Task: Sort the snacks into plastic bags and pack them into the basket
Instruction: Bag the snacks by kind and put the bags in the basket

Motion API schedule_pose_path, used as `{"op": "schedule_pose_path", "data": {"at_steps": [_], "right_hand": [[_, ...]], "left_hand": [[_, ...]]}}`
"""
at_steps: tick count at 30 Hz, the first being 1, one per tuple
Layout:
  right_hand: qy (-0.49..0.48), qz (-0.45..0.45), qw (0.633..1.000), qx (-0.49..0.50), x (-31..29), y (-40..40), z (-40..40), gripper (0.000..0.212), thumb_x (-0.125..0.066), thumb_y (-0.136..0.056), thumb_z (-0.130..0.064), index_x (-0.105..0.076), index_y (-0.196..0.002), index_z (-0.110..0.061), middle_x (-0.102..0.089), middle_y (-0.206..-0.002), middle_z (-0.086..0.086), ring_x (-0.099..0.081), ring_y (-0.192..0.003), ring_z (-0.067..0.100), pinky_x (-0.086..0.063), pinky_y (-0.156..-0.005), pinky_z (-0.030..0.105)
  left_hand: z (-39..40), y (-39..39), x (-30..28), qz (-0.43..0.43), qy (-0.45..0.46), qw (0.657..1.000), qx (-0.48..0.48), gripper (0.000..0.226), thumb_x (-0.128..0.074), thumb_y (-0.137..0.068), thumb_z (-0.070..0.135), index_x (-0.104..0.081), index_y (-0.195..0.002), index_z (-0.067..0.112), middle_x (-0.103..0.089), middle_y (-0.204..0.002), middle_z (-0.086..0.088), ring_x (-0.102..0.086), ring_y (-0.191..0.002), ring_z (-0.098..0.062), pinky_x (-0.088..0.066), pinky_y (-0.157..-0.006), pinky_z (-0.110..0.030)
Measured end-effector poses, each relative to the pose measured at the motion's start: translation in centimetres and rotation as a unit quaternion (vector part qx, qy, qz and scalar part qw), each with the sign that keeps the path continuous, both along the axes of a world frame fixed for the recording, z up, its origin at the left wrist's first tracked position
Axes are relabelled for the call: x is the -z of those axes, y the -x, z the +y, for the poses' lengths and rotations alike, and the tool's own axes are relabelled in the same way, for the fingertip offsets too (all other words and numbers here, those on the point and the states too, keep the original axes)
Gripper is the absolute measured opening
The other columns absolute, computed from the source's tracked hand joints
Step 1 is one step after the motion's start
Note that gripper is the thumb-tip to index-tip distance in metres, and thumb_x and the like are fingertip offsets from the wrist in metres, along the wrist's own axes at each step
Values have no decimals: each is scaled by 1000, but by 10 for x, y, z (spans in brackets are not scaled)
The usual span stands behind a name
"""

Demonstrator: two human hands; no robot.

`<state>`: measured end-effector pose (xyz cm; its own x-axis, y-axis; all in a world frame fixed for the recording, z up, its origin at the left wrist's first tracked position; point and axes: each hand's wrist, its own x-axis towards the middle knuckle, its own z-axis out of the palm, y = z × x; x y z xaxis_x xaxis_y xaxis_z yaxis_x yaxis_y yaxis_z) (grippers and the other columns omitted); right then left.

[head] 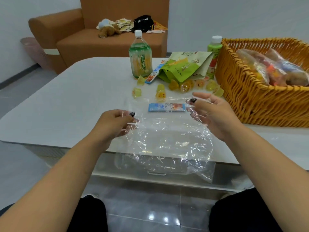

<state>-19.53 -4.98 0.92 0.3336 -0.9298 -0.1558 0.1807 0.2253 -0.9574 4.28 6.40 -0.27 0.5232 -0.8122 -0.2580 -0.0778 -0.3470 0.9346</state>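
Both hands hold up a clear plastic bag (164,144) by its top edge: the left hand (115,124) pinches one side with curled fingers, and the right hand (211,113) grips the other side with its fingers spread a little. A blue snack packet (166,108) lies between the two sets of fingertips. Little jelly cups (184,87) sit just past the fingers, and the wicker basket (260,97), with filled bags inside, stands beside the right fingers.
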Motion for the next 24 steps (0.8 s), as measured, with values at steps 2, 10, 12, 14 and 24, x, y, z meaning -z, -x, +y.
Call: {"op": "schedule_pose_path", "data": {"at_steps": [2,10,12,14,24], "right_hand": [[-6,-10,1000,14,-2,2,-1,48,-71,-83,-7,-51,-127,-10,-69,-109,16,-68,-78,21,-58,-72,33],[235,219,944,-75,9,4,18,98,-84,-70,-16,-26,-146,-37,-48,-115,-12,-66,-73,0,-51,-63,11],[253,227,936,-92,14,5,19,95,-85,-69,-10,-35,-144,-39,-44,-122,-7,-67,-75,2,-53,-68,14],[275,229,929,-97,16,6,19,80,-84,-69,-4,-50,-136,-31,-45,-129,2,-69,-78,5,-54,-71,16],[180,69,977,-89,-4,22,14,35,-67,-80,8,-70,-108,-12,-73,-96,20,-70,-92,35,-58,-82,37]], "left_hand": [[-1,2,-2,27,56,997,-41,6,-61,-94,11,-66,-99,11,-76,-86,-1,-71,-70,-9,-50,-61,-21],[-4,-8,-6,136,187,951,-204,4,-62,-96,18,-61,-93,16,-73,-86,3,-71,-68,-5,-52,-57,-16],[-4,-8,-5,146,195,947,-208,6,-61,-97,21,-61,-92,17,-72,-87,4,-71,-70,-5,-52,-57,-16],[-5,-7,-3,141,190,949,-207,8,-60,-97,23,-61,-98,15,-72,-89,4,-72,-71,-5,-52,-56,-16],[-10,-10,1,-48,163,964,-205,17,-59,-97,33,-56,-103,17,-72,-86,7,-48,-34,-4,-40,-55,-23]]}}
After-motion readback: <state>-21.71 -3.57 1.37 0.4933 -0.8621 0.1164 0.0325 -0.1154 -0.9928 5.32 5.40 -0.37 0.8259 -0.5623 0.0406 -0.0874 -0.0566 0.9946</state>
